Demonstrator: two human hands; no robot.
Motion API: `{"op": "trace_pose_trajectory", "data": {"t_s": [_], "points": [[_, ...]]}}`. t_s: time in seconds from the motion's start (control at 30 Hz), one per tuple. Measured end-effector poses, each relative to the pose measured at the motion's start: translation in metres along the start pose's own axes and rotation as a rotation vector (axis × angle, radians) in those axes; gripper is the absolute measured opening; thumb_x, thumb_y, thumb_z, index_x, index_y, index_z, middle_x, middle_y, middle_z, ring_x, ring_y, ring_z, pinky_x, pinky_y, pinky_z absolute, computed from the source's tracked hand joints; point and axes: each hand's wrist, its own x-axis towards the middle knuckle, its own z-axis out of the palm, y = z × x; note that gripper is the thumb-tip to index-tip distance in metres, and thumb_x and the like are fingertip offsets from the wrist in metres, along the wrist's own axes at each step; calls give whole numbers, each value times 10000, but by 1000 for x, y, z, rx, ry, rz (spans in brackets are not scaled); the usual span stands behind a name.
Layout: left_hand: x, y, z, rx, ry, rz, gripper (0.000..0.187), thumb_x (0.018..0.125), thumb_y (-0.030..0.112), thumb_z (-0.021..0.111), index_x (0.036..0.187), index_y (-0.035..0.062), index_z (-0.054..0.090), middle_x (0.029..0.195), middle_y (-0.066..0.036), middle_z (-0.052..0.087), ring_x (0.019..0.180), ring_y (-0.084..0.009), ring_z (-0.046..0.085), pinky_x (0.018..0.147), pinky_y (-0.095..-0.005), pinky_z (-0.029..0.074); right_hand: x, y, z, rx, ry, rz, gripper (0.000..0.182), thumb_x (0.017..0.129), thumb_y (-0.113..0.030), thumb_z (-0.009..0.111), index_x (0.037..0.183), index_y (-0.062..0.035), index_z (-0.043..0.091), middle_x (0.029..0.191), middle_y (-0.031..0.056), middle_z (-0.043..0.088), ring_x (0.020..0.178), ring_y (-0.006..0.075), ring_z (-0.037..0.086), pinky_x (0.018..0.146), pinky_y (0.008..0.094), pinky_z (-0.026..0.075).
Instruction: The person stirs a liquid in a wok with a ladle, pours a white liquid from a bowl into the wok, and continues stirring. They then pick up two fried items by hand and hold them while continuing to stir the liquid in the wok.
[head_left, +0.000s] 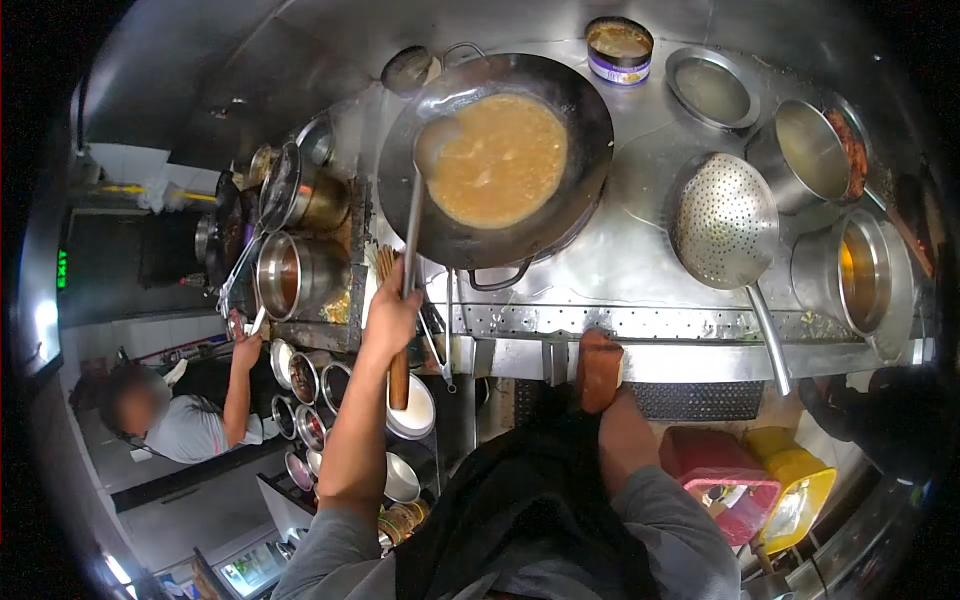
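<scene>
My left hand (392, 318) is closed around the long handle of a ladle (414, 235), whose wooden grip runs down below my wrist. The ladle's bowl rests in the left side of a brown, cloudy liquid with small pale bits (505, 165). A large dark wok (590, 140) holds this liquid on the steel cooktop. By the cooktop's front edge, my right hand (617, 408) is closed on a folded reddish-brown cloth (599, 368), which hides most of the fingers. A bundle of thin sticks (385, 262) lies just behind my left hand.
On the right are a perforated strainer (727, 220) and steel pots (800, 160). An opened can (619, 52) and a round dish (712, 88) stand at the back. More pots (300, 275) and ingredient bowls (410, 405) line the left, where another person (200, 425) works.
</scene>
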Motion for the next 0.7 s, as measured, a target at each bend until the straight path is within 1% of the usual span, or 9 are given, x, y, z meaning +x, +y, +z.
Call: {"op": "trace_pose_trajectory", "data": {"t_s": [0.07, 0.1, 0.2, 0.23, 0.37, 0.43, 0.47, 0.53, 0.7], "points": [[-13, 10, -1, -470, -259, -201, 544, 884, 63, 527, 1405, 19, 376, 731, -92, 598, 496, -162, 554, 465, -303, 455, 1, -1, 1, 9, 1, -4, 448, 946, -429, 393, 946, -43, 622, 754, 117, 626, 610, 232, 605, 539, 361, 510], [-17, 10, 3, -564, -252, -167, 533, 896, 26, 510, 1413, 30, 377, 674, -9, 498, 447, -50, 423, 385, -240, 355, 2, -1, 1, 6, -2, -6, 448, 946, -429, 393, 947, -43, 622, 754, 117, 626, 610, 232, 605, 538, 361, 510], [-10, 3, 6, -249, -93, -81, 554, 890, 40, 529, 1419, 26, 365, 698, -31, 538, 459, -71, 461, 402, -257, 379, 4, 0, -1, 9, 0, -13, 450, 947, -430, 392, 949, -43, 621, 755, 117, 626, 607, 231, 603, 536, 361, 509], [18, -57, 26, 21, 146, 386, 571, 889, 73, 551, 1426, 41, 359, 716, -46, 568, 446, -91, 461, 410, -257, 387, 4, 0, 0, 8, -1, -11, 450, 947, -430, 391, 950, -43, 621, 756, 117, 626, 606, 231, 602, 536, 361, 509], [11, -31, 20, 311, 167, 276, 565, 902, 127, 553, 1431, 67, 362, 763, -72, 611, 428, -126, 475, 420, -271, 405, 2, 0, 1, 12, 0, -16, 452, 947, -432, 390, 953, -43, 620, 757, 117, 626, 603, 231, 600, 533, 362, 508], [-3, -17, 20, -315, -129, -113, 545, 914, 123, 530, 1433, 107, 366, 727, -60, 588, 399, -145, 455, 391, -285, 385, 1, 1, -2, 19, 7, -13, 452, 948, -432, 389, 955, -43, 620, 758, 117, 626, 602, 231, 599, 532, 362, 507], [-6, -11, 14, -315, -131, -113, 545, 914, 123, 530, 1433, 107, 366, 727, -60, 588, 399, -145, 455, 391, -285, 385, 0, 2, -2, 16, 6, -9, 453, 948, -433, 388, 956, -43, 619, 758, 117, 626, 601, 231, 599, 531, 362, 507], [-12, 3, -1, -1096, -434, -465, 545, 909, 66, 510, 1430, 102, 356, 665, -24, 513, 387, -125, 418, 357, -276, 341, 1, 3, -1, 18, 5, -11, 454, 948, -433, 388, 957, -43, 619, 759, 117, 626, 599, 231, 597, 530, 362, 506], [-18, 9, 6, -946, -284, -308, 555, 904, 37, 505, 1434, 83, 344, 639, -24, 459, 417, -94, 396, 361, -259, 350, 4, 5, -2, 31, 4, -21, 456, 949, -435, 385, 961, -43, 618, 761, 117, 626, 595, 230, 595, 526, 362, 505]]}}
